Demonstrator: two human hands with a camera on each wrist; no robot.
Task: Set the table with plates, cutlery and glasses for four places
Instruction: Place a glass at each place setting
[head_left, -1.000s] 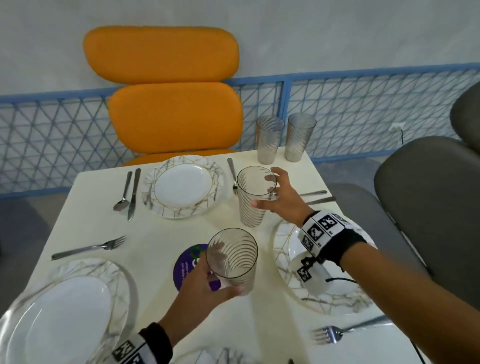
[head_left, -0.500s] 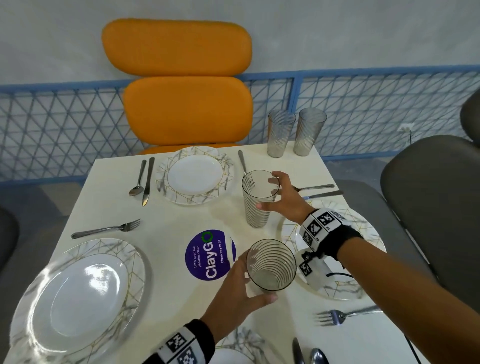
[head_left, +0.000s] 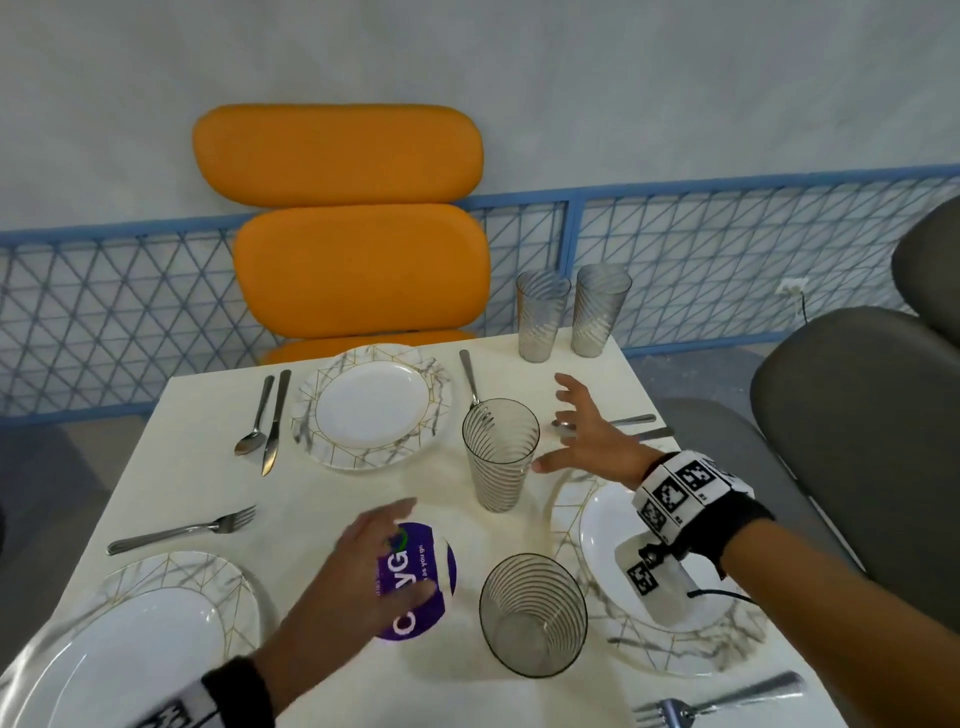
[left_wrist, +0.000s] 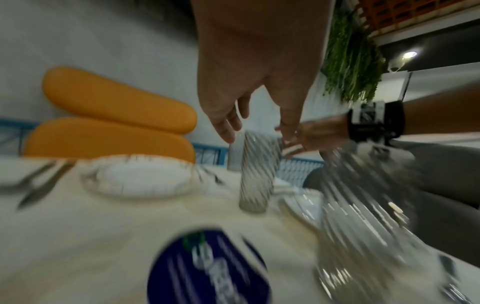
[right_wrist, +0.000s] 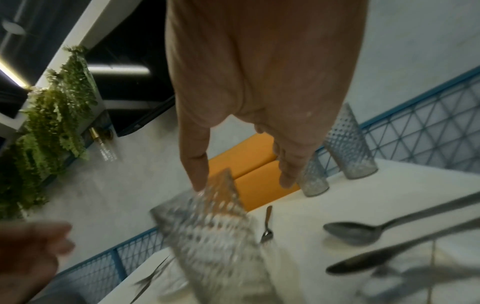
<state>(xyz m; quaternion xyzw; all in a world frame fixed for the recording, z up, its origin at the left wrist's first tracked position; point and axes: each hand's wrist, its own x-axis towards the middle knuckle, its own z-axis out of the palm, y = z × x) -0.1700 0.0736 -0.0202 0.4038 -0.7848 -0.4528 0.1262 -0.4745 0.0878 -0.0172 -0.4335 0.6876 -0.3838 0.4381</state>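
Lower centre of the head view, a glass (head_left: 533, 614) stands on the tabletop (head_left: 322, 499), the left hand (head_left: 358, 566) spread empty beside it. Mid-frame, another glass (head_left: 500, 454) stands beside the splayed, empty right hand (head_left: 592, 441). Two glasses (head_left: 571, 314) stand at the far edge.

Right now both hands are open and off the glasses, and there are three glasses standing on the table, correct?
Not three. The head view shows four glasses: two at the far edge, one mid-table, one nearest. Left hand and right hand are indeed open, holding nothing.
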